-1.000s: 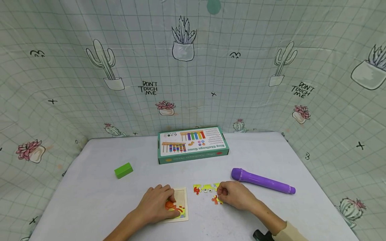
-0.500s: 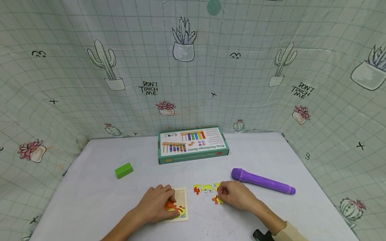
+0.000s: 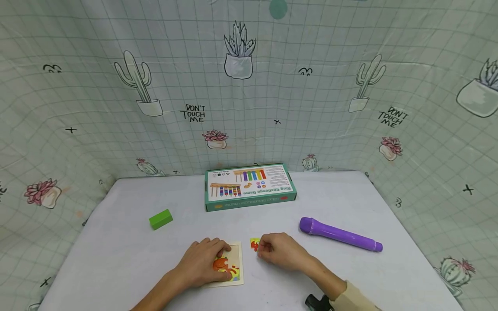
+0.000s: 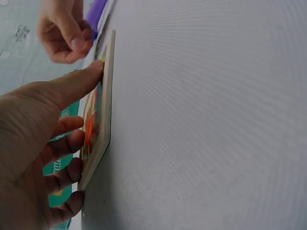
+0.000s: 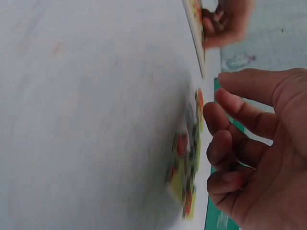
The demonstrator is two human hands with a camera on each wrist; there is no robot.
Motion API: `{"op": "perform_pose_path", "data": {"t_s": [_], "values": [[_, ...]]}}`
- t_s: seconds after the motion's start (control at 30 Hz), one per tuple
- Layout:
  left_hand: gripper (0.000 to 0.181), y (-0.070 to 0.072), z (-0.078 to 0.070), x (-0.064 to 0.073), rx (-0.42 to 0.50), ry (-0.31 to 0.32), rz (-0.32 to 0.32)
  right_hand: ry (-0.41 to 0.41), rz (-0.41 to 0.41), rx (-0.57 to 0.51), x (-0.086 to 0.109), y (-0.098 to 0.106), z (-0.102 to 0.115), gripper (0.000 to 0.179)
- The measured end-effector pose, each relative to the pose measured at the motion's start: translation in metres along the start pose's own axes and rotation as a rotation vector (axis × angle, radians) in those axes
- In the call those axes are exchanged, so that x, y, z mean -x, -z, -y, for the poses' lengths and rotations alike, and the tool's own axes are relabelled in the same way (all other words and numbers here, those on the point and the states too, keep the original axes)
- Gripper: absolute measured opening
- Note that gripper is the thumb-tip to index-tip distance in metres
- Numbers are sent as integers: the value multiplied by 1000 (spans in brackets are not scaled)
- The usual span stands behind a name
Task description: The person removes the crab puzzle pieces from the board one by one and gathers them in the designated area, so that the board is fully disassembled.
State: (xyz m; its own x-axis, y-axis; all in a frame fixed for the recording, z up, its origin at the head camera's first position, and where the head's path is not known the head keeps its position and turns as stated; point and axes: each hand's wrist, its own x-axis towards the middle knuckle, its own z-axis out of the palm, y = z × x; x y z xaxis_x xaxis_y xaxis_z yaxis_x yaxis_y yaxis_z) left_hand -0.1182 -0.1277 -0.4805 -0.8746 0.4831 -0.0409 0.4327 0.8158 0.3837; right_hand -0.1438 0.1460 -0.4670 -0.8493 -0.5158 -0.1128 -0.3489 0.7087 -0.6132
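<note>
In the head view my left hand [image 3: 202,263] rests over the left side of a square wooden puzzle board [image 3: 235,283]. Its thumb touches the lower part and its forefinger the upper part. Orange and yellow puzzle pieces [image 3: 225,267] lie in the board; my hand hides some of it. To the right, my right hand [image 3: 282,252] hovers over loose puzzle pieces, with one red-and-yellow piece [image 3: 254,244] showing beside its fingertips. The right wrist view shows several blurred loose pieces [image 5: 184,167] on the table; the fingers are loosely bent, with nothing visible between them.
A green box labelled Ring Challenge Game [image 3: 250,188] lies at the back. The green block [image 3: 161,219] is at the left, and a purple microphone-shaped toy [image 3: 340,234] at the right. A patterned cloth [image 3: 249,99] surrounds the white table [image 3: 116,242].
My right hand has moved left and now covers loose pieces that showed before. The left forefinger has straightened towards the top of the board, uncovering more of the puzzle.
</note>
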Motion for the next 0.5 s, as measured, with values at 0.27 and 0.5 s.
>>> {"op": "perform_pose_path", "data": {"t_s": [0.27, 0.5], "values": [[63, -2, 1, 2, -2, 18, -38, 82, 92, -25, -17, -21, 30, 14], [60, -2, 2, 4, -43, 69, -57, 112, 127, 46, -28, -30, 48, 32]]}}
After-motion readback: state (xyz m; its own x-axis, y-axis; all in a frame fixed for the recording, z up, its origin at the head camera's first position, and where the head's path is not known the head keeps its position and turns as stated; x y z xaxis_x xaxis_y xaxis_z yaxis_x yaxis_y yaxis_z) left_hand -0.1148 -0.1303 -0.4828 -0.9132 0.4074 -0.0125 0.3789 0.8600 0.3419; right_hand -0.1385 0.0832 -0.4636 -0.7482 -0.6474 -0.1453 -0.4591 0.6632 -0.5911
